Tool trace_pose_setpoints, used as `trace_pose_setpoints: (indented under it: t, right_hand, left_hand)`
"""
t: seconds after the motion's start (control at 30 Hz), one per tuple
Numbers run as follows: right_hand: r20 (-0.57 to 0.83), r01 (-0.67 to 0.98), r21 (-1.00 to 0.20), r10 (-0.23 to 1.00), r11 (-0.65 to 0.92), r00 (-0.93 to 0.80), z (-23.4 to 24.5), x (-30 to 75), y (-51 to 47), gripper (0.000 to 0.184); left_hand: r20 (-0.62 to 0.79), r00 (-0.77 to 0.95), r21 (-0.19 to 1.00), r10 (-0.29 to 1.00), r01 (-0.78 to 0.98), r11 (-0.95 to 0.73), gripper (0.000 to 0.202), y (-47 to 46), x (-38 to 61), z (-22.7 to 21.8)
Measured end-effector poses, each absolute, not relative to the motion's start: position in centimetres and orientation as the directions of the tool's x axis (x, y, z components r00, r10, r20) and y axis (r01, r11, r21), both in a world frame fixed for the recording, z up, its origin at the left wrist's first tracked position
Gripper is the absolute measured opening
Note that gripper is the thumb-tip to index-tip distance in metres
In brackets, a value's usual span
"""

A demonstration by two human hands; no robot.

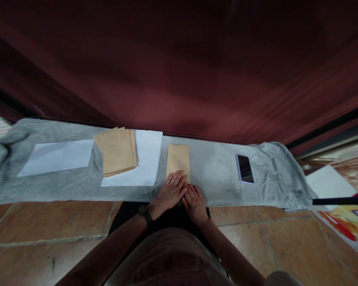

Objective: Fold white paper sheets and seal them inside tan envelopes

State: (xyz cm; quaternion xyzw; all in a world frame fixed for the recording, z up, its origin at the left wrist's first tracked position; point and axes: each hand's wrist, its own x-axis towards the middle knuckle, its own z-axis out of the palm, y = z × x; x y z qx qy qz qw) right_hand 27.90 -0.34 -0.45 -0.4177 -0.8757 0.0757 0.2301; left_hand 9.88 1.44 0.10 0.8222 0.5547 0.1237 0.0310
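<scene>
A brown paper envelope (178, 157) lies upright in front of me on the grey cloth, with small reddish print near its top right corner. Flat across its lower part rests my left hand (173, 186), fingers stretched out and a dark band on the wrist. Beside it, my right hand (195, 201) lies with its fingers extended at the envelope's bottom right corner, the fingertips close to my left hand. The envelope's near edge is hidden under the hands. To the left, a fanned stack of brown envelopes (118, 153) sits partly on white paper sheets (149, 159).
A single white sheet (58, 157) lies farther left. A phone (245, 169) with a pale purple case rests to the right. The grey cloth (217, 190) covers a narrow bench, backed by a dark red drape (179, 99). Tiled floor (244, 238) shows below.
</scene>
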Motion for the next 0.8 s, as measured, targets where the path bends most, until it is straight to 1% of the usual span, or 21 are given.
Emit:
trace_pose_setpoints:
  t: [0.1,0.4,0.57,0.8]
  right_hand:
    - [0.334,0.696,-0.338,0.772,0.634,-0.542,-0.6,28.0,-0.3,0.040]
    - [0.347,0.689,-0.339,0.766,0.641,-0.542,-0.8,28.0,-0.2,0.045]
    - [0.338,0.697,-0.340,0.774,0.631,-0.536,-0.8,28.0,-0.2,0.045]
    - [0.329,0.703,-0.342,0.780,0.624,-0.533,-0.7,27.9,-0.2,0.045]
  left_hand:
    - [0.160,0.352,0.195,0.922,0.904,-0.380,0.056,3.4,10.2,0.1]
    - [0.161,0.427,0.171,0.890,0.876,-0.451,0.060,7.2,9.0,0.4]
    - [0.185,0.425,0.161,0.886,0.876,-0.454,0.061,8.7,8.8,-0.1]
    - [0.176,0.409,0.149,0.895,0.888,-0.435,0.067,9.4,9.3,-0.4]
